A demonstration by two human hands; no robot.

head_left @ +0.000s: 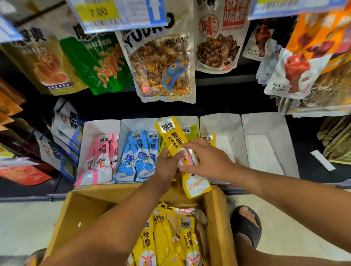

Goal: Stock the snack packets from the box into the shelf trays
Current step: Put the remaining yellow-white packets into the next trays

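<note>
Left hand (167, 163) and right hand (209, 158) both grip a bunch of yellow snack packets (172, 138), held over the far edge of the cardboard box (81, 205) and in front of the middle shelf tray (190, 120). More of them lie in the box.

An open cardboard box (79, 207) holds loose yellow packets (188, 239) lying lengthwise, printed sides up. Over the box's far edge the left hand (167, 165) and right hand (206, 157) grip a held packet (170, 137), yellow, tilted, perhaps several stacked. Beyond the box runs a row of white trays (257, 141): pink packets (100, 156) far left, blue packets (139, 152) next, yellow-green packets (191, 132) straight beyond
</note>
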